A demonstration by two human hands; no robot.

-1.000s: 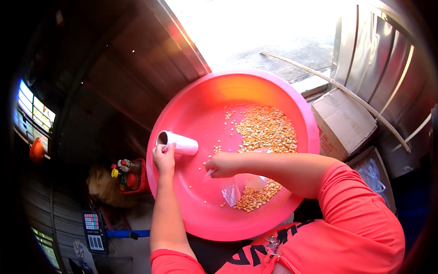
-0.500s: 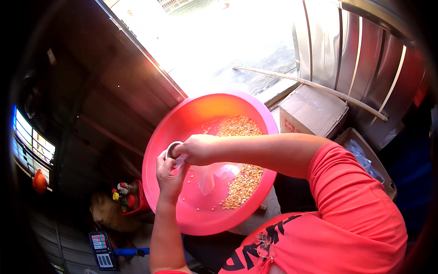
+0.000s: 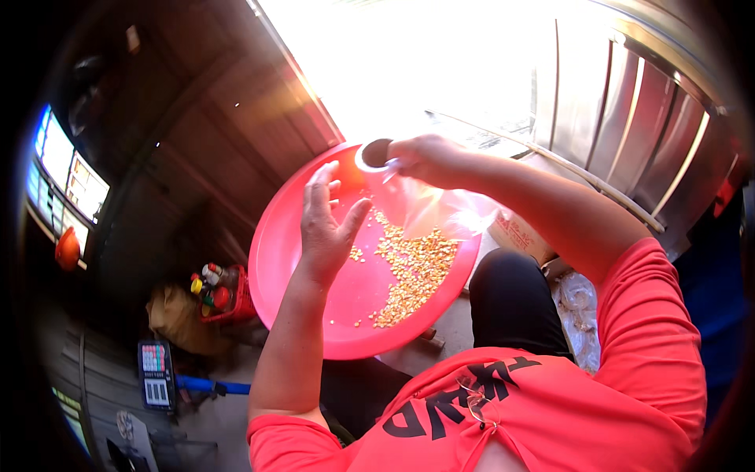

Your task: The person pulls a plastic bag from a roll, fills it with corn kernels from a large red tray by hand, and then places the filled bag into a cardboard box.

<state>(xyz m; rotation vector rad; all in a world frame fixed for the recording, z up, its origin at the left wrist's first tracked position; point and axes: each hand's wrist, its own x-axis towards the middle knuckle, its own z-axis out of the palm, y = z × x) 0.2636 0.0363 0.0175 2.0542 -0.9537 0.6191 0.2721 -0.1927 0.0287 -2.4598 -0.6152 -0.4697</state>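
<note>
Head view, pale tube (image 3: 373, 155), mouth facing camera, long axis foreshortened, right hand (image 3: 427, 161) gripping rim, left hand (image 3: 322, 224) open, apart.

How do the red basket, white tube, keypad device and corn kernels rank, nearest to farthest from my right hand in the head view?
1. White tube, in the right hand.
2. Corn kernels, below, in the pink basin.
3. Red basket, left of the basin.
4. Keypad device, lower left.
</note>
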